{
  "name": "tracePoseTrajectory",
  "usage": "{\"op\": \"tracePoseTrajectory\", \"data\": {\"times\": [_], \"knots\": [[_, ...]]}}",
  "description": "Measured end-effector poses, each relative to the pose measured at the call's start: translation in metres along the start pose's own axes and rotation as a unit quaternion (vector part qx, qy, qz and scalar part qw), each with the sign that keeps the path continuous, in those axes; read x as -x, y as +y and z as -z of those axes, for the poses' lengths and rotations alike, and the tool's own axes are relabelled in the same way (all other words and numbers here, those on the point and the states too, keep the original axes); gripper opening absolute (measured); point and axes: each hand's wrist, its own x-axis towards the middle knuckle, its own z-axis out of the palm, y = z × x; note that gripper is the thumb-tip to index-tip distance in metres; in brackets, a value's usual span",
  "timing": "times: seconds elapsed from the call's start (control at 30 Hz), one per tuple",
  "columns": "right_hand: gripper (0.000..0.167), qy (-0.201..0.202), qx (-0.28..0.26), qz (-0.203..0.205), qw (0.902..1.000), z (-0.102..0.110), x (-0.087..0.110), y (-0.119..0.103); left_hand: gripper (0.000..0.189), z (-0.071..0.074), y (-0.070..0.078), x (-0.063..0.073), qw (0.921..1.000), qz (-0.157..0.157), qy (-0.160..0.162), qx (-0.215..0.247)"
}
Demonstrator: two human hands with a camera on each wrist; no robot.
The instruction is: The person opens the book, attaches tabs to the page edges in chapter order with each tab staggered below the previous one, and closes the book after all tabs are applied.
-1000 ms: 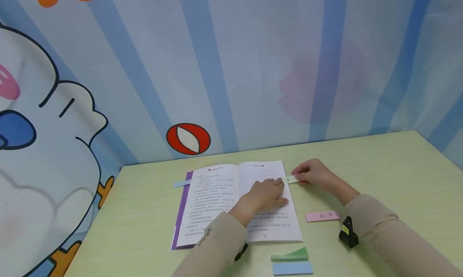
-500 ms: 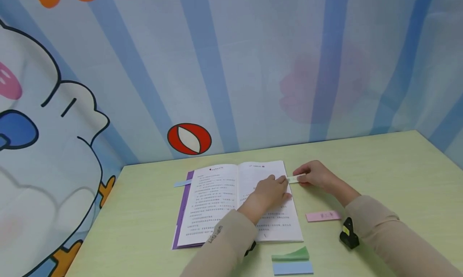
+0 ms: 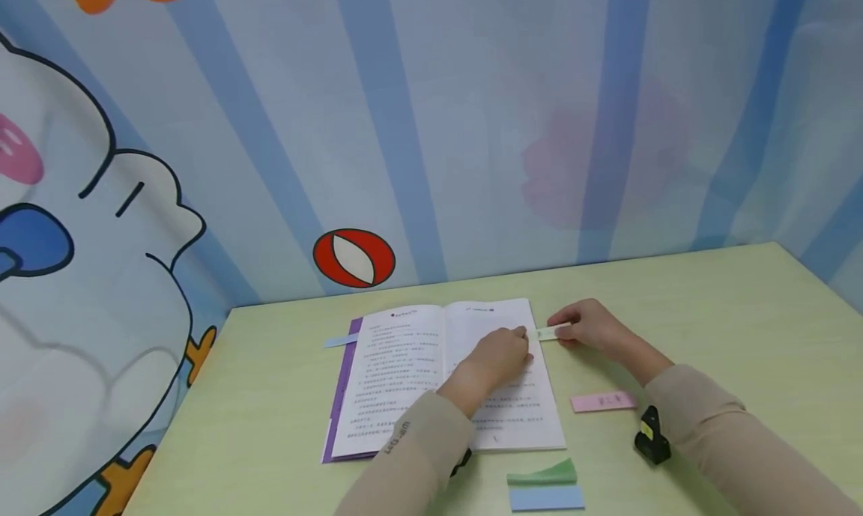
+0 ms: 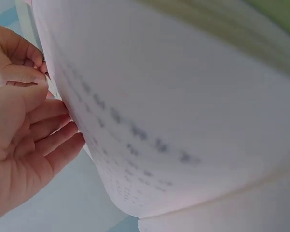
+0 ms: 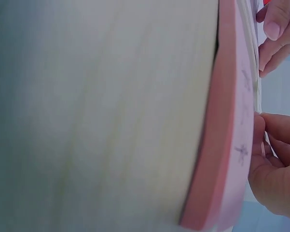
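Note:
An open book (image 3: 387,381) lies on the table, its right page under my left hand (image 3: 500,357). The fingers of that hand rest on the page near its right edge; in the left wrist view, the fingertips (image 4: 70,126) touch the paper. My right hand (image 3: 593,329) pinches the outer end of a pale green paper strip (image 3: 547,333). The strip reaches to the book's right edge, close to the left fingertips. In the right wrist view the right hand (image 5: 277,164) is partly cut off, behind a pink pad of strips (image 5: 217,145).
The pink pad (image 3: 603,402) with handwriting lies right of the book. A green pad (image 3: 544,474) with a lifted corner and a blue pad (image 3: 546,499) lie in front. A blue tab (image 3: 341,341) sticks out at the book's left. A printed cloth (image 3: 472,126) hangs behind the table.
My left hand shifted right along the page, then slightly back, and its fingers drew closer together. My right hand keeps its pinch on the pale green strip, almost still.

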Motion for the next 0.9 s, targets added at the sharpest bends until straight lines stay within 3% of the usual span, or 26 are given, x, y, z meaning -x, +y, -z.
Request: {"op": "tracePoseTrajectory", "data": {"times": [0.2, 0.47, 0.67, 0.9], "knots": [[0.026, 0.002, -0.008, -0.004, 1.0, 0.0, 0.003, 0.001, 0.038, 0.003, -0.002, 0.004, 0.9993, -0.033, -0.014, 0.012], [0.027, 0.008, -0.001, -0.001, 1.0, 0.003, 0.004, -0.005, 0.039, 0.007, 0.001, 0.004, 0.9995, -0.025, -0.017, -0.004], [0.027, 0.022, -0.003, -0.012, 0.9997, 0.004, 0.006, -0.005, 0.042, 0.006, -0.005, 0.009, 0.9964, -0.024, -0.054, 0.061], [0.03, 0.035, -0.007, -0.018, 0.9992, 0.008, 0.011, -0.005, 0.031, 0.003, -0.013, 0.016, 0.9919, -0.06, -0.048, 0.102]]}}
